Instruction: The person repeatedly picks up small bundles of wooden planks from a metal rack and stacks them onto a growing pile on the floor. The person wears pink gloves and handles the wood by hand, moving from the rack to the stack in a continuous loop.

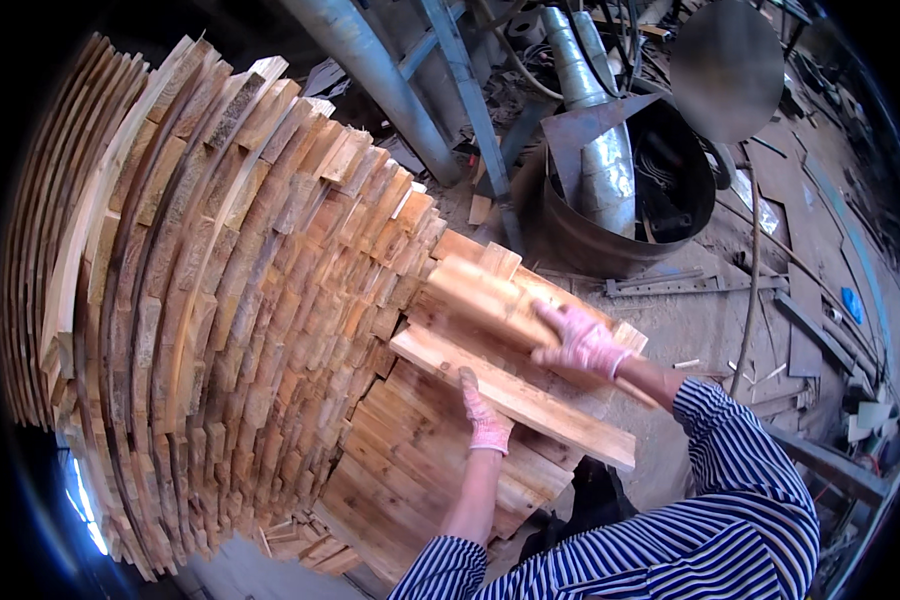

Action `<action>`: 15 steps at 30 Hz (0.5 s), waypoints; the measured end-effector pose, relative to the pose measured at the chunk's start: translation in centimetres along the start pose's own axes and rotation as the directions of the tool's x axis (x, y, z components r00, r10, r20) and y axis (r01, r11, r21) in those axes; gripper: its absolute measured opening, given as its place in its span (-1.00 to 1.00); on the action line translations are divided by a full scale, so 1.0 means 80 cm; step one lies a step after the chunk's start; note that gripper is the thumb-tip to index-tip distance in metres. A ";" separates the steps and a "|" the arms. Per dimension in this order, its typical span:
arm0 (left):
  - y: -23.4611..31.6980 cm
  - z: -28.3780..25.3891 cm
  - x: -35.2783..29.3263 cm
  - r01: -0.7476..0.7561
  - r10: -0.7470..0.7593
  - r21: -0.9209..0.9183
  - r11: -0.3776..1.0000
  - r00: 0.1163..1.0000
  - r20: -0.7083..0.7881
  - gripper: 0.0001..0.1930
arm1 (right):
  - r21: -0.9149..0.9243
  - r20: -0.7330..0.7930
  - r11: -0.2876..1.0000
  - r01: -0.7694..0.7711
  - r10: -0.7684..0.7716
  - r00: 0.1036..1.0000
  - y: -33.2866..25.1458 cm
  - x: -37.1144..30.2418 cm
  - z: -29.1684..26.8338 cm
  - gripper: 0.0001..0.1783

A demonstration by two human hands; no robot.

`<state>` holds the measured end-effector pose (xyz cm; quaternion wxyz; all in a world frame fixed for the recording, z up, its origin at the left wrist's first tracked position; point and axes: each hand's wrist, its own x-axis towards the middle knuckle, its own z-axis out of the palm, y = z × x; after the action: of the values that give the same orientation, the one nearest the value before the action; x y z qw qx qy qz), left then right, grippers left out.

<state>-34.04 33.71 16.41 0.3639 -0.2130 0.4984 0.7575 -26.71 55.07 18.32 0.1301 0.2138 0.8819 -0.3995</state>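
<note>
Rising on the left, a tall stack of boards (270, 330) shows its ragged sawn ends, row upon row, the fisheye bending its outer layers into curves. Behind it, a thick grey-blue pipe (375, 85) slants down toward the workshop floor (670, 320).

Now to the lower pile (410, 450), flat boards butted right up to the stack, and here's the action! A loose plank (515, 395) lies at a slant above them, its right end poking out past the pile's right edge. The left hand (486, 415), in a pinkish glove, is partly closed on the plank's near edge, thumb on top, other fingers hidden beneath.

Just beyond, along the pile's far edge, sits a pale board (485, 295). The right hand (578, 340), gloved too and slightly blurred, has its fingers spread at that board; whether it grips, I can't tell.

Further right, a dark round drum (580, 240) carries shiny metal ducting (605, 180), and over by the clutter, a bright blue scrap (851, 305).
</note>
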 end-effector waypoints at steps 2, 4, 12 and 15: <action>-0.013 -0.039 0.019 0.040 -0.043 -0.080 0.996 0.998 -0.044 -0.08 | -0.168 -0.142 0.986 -0.018 -0.007 0.990 0.014 0.046 -0.015 0.10; -0.026 -0.105 0.046 0.077 -0.080 -0.176 0.981 0.997 -0.009 -0.14 | -0.260 -0.167 0.966 0.007 -0.052 0.985 0.020 0.106 -0.002 -0.07; -0.046 -0.089 0.052 0.056 -0.067 -0.104 0.993 0.992 -0.104 -0.18 | -0.219 -0.194 0.972 -0.091 0.048 0.980 0.016 0.175 0.050 -0.23; -0.034 -0.085 0.046 0.089 -0.101 -0.119 0.989 0.990 -0.102 -0.12 | -0.365 -0.244 0.930 -0.036 -0.058 0.968 0.010 0.171 0.059 -0.15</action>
<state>-34.64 29.40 9.43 0.3595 -0.2977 0.4626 0.7537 -38.01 55.74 9.26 0.0529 0.2295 0.9515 -0.1981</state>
